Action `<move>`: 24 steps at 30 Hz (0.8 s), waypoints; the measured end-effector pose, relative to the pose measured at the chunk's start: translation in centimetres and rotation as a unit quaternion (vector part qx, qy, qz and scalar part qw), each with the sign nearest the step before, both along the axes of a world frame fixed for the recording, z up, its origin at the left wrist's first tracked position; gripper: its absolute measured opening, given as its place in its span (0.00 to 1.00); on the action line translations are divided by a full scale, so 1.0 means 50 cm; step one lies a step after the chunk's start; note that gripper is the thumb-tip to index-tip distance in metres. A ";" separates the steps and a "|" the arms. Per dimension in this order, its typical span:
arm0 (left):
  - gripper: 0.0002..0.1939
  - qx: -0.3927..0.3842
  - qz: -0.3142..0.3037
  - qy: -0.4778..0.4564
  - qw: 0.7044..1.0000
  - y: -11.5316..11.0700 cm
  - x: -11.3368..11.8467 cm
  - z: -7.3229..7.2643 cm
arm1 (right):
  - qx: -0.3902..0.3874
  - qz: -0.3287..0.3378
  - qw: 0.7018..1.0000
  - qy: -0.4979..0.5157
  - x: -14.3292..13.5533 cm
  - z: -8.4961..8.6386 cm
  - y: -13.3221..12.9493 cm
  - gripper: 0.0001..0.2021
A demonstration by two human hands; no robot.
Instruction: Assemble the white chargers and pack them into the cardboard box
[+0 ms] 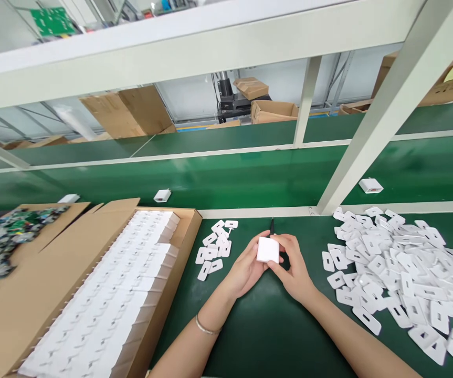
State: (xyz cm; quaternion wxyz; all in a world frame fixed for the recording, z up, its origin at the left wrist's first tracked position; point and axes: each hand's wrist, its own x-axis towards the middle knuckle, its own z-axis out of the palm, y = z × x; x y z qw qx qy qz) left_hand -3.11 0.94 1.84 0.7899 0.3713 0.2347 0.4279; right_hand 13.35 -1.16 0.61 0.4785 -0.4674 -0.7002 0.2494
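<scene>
Holds one white block (267, 250) with both hands, above the green tabletop (269, 336), near the middle of the view. With the left hand (244, 270), grips the left side of the block in bent fingers; cannot tell the exact place of the fingers under it. With the right hand (294, 268), pinches the same block, with the thumb at the lower edge and the forefinger at the upper one. Wears a thin bracelet (206, 326) near the left wrist. Just beyond the hands, has a thin dark object (272, 226), partly hidden; cannot tell its kind. To the left of the left hand, has a small group of white slotted plates (221, 243), partly overlapping. To the right, apart from the right hand, has a much larger heap of similar plates (391, 273). Farther left, has an open cardboard box (171, 310) with close rows of white parts (126, 283) inside. At the far left, has many circuit boards (17, 233), piled loosely on cardboard. Behind the table, faces a pale metal frame (387, 113).
</scene>
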 end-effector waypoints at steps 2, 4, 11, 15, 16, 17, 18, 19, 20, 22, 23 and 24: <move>0.30 0.003 0.019 0.005 1.000 0.004 -0.004 -0.006 | -0.009 -0.004 1.000 -0.010 0.000 -0.005 0.002 0.22; 0.30 0.031 0.066 0.034 0.997 0.016 -0.015 -0.012 | -0.007 -0.013 1.000 -0.008 -0.001 -0.012 0.005 0.24; 0.19 0.320 0.420 0.396 0.752 0.076 -0.154 0.025 | -0.005 -0.140 0.989 -0.038 0.008 -0.040 0.025 0.23; 0.15 0.244 0.536 0.604 0.538 0.078 -0.239 0.056 | 0.024 -0.230 0.958 -0.168 0.025 -0.038 0.033 0.27; 0.15 0.205 0.534 0.645 0.507 0.078 -0.252 0.059 | 0.035 -0.242 0.947 -0.207 0.030 -0.035 0.033 0.27; 0.15 0.169 0.524 0.681 0.483 0.077 -0.262 0.060 | 0.047 -0.252 0.936 -0.242 0.035 -0.031 0.034 0.27; 0.15 0.138 0.508 0.712 0.465 0.078 -0.269 0.059 | 0.058 -0.260 0.924 -0.274 0.041 -0.027 0.034 0.26; 0.16 0.113 0.490 0.737 0.452 0.079 -0.274 0.058 | 0.066 -0.270 0.913 -0.299 0.047 -0.022 0.034 0.25; 0.16 0.090 0.473 0.755 0.445 0.080 -0.278 0.056 | 0.071 -0.281 0.902 -0.319 0.054 -0.018 0.034 0.24; 0.18 0.055 0.446 0.778 0.439 0.084 -0.284 0.054 | 0.070 -0.300 0.885 -0.349 0.068 -0.012 0.033 0.23; 0.18 0.040 0.434 0.787 0.437 0.086 -0.287 0.053 | 0.063 -0.305 0.879 -0.360 0.076 -0.010 0.032 0.23; 0.18 0.026 0.422 0.795 0.435 0.088 -0.290 0.054 | 0.051 -0.308 0.875 -0.371 0.083 -0.009 0.032 0.23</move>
